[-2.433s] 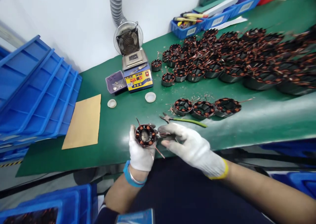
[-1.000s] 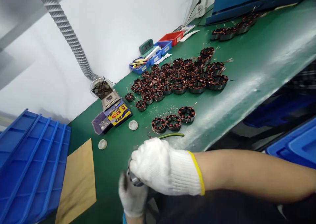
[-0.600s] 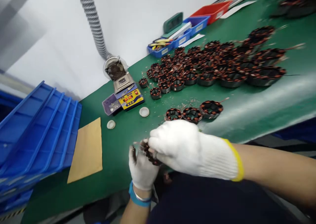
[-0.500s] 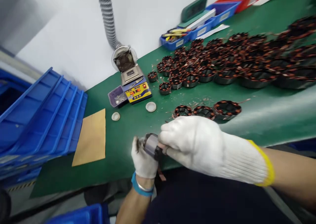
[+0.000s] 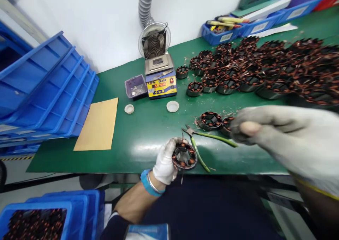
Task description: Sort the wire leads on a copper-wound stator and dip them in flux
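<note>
Speaker A: Your left glove (image 5: 164,164) is white; what colours mark your right glove (image 5: 296,137)?

Speaker B: White, greyed in patches, with a yellow hem. Your wristband (image 5: 149,185) is bright blue.

Speaker A: And your bench (image 5: 143,136)?

Speaker B: Green, as are your plier handles (image 5: 197,151). Note your held ring (image 5: 191,161), copper-orange and black; the control panel (image 5: 161,88), yellow and blue with red digits; the floor tape (image 5: 19,158), yellow-and-black striped.

Bright, even light | 1 white glare patch on green tabletop (image 5: 141,143) | right side blurred | edges stretched
</note>
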Demonstrator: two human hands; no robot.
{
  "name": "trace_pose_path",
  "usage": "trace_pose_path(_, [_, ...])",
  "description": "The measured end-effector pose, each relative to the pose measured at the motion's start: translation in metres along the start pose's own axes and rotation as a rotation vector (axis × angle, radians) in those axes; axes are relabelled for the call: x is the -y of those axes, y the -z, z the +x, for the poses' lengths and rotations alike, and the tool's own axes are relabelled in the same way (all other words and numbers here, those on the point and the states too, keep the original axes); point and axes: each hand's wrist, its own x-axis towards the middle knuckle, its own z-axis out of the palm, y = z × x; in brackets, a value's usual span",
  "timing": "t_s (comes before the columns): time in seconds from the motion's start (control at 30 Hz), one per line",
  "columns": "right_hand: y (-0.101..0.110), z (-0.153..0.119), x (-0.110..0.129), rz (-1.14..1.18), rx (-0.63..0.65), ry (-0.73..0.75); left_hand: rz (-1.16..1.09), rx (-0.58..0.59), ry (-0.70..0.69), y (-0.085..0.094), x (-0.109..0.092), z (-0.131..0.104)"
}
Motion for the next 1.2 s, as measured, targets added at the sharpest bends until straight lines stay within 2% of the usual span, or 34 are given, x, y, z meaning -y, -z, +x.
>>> trace_pose_path(0.03, [-0.003,-0.003,-0.004,-0.028,0.077,0.005,0.014,-0.028,-0.01,0.0,0.0,0.001])
trace_pose_path(0.1, [-0.015,-0.011,-0.009,-0.103,0.113,0.098,0.022,-0.105,-0.035,0.0,0.001,0.003])
trace_pose_path(0.2, [-0.039,-0.028,-0.014,-0.234,0.01,0.384,-0.009,-0.226,-0.103,-0.005,0.0,0.006])
trace_pose_path(0.27, [-0.053,-0.034,-0.017,-0.302,-0.016,0.502,-0.038,-0.274,-0.164,-0.008,-0.002,0.008])
trace_pose_path(0.4, [-0.072,-0.03,-0.02,-0.307,0.06,0.517,-0.009,-0.291,-0.254,-0.011,-0.005,0.009])
trace_pose_path(0.6, [-0.079,-0.02,-0.015,-0.19,0.042,0.559,0.09,-0.284,-0.303,-0.003,-0.002,0.009])
trace_pose_path(0.67, [-0.078,-0.019,-0.013,-0.172,0.057,0.547,0.117,-0.277,-0.309,0.002,-0.001,0.01])
trace_pose_path(0.77, [-0.074,-0.016,-0.01,-0.158,0.094,0.45,0.172,-0.268,-0.311,0.008,0.001,0.01])
trace_pose_path(0.9, [-0.069,-0.012,-0.007,-0.108,0.152,0.202,0.237,-0.252,-0.32,0.013,0.003,0.01])
trace_pose_path(0.97, [-0.072,-0.012,-0.008,-0.117,0.203,0.071,0.252,-0.273,-0.342,0.013,0.003,0.01])
trace_pose_path(1.03, [-0.079,-0.014,-0.012,-0.136,0.191,0.007,0.25,-0.3,-0.367,0.011,0.003,0.009])
trace_pose_path(1.1, [-0.088,-0.02,-0.016,-0.173,0.123,0.103,0.253,-0.314,-0.394,0.009,0.003,0.009])
trace_pose_path(1.2, [-0.096,-0.031,-0.02,-0.292,0.028,0.514,0.274,-0.371,-0.426,0.007,0.003,0.01])
